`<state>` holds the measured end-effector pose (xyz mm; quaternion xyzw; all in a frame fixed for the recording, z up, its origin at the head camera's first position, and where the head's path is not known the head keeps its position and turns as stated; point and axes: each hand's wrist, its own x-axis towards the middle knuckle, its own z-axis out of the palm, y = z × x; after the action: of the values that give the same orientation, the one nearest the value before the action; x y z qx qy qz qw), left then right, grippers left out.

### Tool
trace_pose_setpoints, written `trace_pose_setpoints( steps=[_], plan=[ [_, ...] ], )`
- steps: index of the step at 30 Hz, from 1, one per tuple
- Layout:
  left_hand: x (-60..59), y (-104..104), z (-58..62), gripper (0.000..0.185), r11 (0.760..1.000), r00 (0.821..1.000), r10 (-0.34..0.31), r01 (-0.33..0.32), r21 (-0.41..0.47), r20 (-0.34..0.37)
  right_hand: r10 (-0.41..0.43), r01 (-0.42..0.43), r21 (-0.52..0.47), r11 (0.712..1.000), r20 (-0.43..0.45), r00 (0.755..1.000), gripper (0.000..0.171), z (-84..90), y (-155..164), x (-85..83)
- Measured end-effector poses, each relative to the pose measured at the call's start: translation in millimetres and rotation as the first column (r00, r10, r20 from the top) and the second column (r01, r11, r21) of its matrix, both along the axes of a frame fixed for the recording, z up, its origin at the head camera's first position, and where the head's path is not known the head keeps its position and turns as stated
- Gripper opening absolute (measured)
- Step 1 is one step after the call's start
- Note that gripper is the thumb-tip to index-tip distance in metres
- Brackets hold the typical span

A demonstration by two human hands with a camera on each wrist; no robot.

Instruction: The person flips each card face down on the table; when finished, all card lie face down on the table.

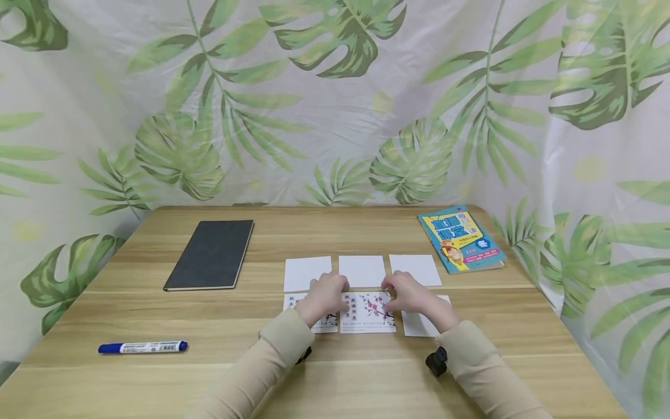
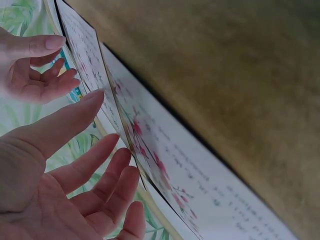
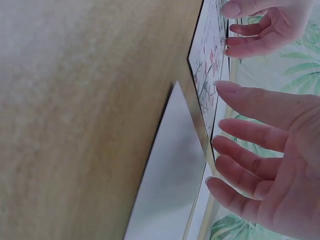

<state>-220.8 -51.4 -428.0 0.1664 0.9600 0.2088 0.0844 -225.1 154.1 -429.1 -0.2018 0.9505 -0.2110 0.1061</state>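
Two rows of cards lie on the wooden table in the head view. In the near row, a card printed with pink blossoms and Chinese characters [image 1: 366,323] lies in the middle. My left hand [image 1: 325,294] is at its left edge and partly covers a similar printed card [image 1: 293,300]. At the middle card's right edge is my right hand [image 1: 410,291], passing over a blank white card [image 1: 417,327]. Both wrist views show loosely bent, spread fingers with nothing gripped; the left thumb [image 2: 82,112] and right thumb [image 3: 250,102] come close to the card edges.
Behind lie three blank white cards, left [image 1: 307,272], middle [image 1: 361,270] and right [image 1: 414,269]. A black notebook [image 1: 211,253] is at the back left, a blue marker [image 1: 142,347] at the front left. A colourful booklet [image 1: 460,238] lies back right, before a leaf-patterned curtain [image 1: 335,116].
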Motion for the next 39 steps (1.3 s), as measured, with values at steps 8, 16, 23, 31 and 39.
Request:
trace_pose_setpoints(
  steps=[8, 16, 23, 31, 39],
  plan=[
    [-3.9, 0, 0.6, 0.034, 0.999, 0.999, -0.02, 0.021, -0.025, 0.043, 0.01, -0.012, 0.052, 0.999, 0.026, 1.0, 0.036, -1.0, -1, -3.7],
    [-5.0, 1, 2.1, 0.031, 0.999, 0.995, -0.039, 0.041, -0.019, 0.087, 0.011, -0.015, 0.077, 0.997, 0.053, 0.999, 0.035, 3.2, -4, -3.8],
    [-5.6, 3, 2.0, 0.037, 0.998, 0.993, -0.041, 0.046, -0.039, 0.112, 0.008, -0.015, 0.083, 0.996, 0.085, 0.996, 0.034, 4.2, -6, -6.9],
    [-4.1, 4, 1.6, 0.036, 0.998, 0.993, -0.041, 0.045, -0.04, 0.112, 0.029, -0.04, 0.089, 0.995, 0.121, 0.992, 0.036, 6.6, -6, -10.4],
    [-3.7, 3, -0.5, 0.035, 0.998, 0.993, -0.045, 0.05, -0.037, 0.106, 0.043, -0.066, 0.148, 0.987, 0.156, 0.987, 0.038, 10.0, -9, -12.0]
  ],
)
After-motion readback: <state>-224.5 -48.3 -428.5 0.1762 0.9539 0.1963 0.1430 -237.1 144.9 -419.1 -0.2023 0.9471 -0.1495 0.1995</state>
